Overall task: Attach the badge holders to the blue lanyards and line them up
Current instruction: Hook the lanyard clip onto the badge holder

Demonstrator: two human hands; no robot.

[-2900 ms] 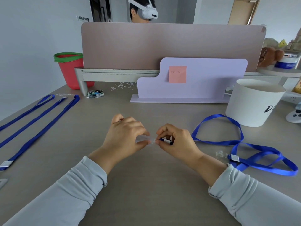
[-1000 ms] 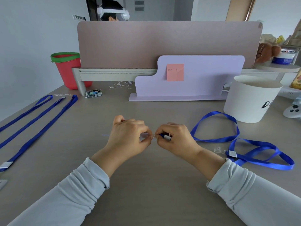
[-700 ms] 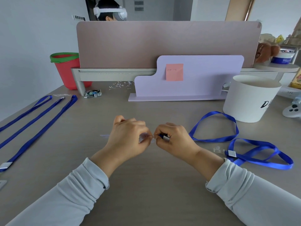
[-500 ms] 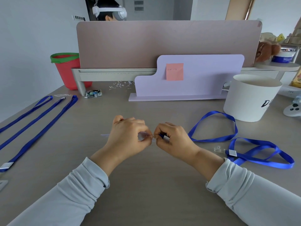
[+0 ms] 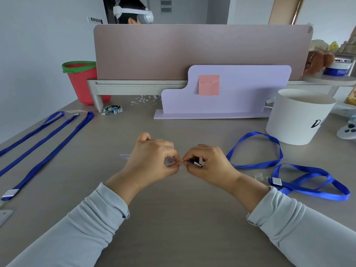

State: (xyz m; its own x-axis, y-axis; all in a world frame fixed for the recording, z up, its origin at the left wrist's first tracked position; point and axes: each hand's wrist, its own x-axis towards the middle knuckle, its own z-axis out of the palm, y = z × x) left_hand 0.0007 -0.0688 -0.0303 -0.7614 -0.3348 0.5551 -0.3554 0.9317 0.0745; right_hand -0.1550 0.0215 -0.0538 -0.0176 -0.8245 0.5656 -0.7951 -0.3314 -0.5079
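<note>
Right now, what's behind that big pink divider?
Above the divider, only the top of a person's head wearing a white headset shows. Everything lower on that side is covered by the panel.

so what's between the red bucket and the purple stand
Head view: the divider's grey leg, a small printed packet and scattered white scraps.

A lilac stepped board (image 5: 250, 93) (pink sticky note (image 5: 209, 85) on its face) stands on the grey table (image 5: 173, 218) before a dusty-pink divider panel (image 5: 192, 51); red green-rimmed plastic bucket (image 5: 82, 83) far left, white round tub (image 5: 294, 120) right.
</note>
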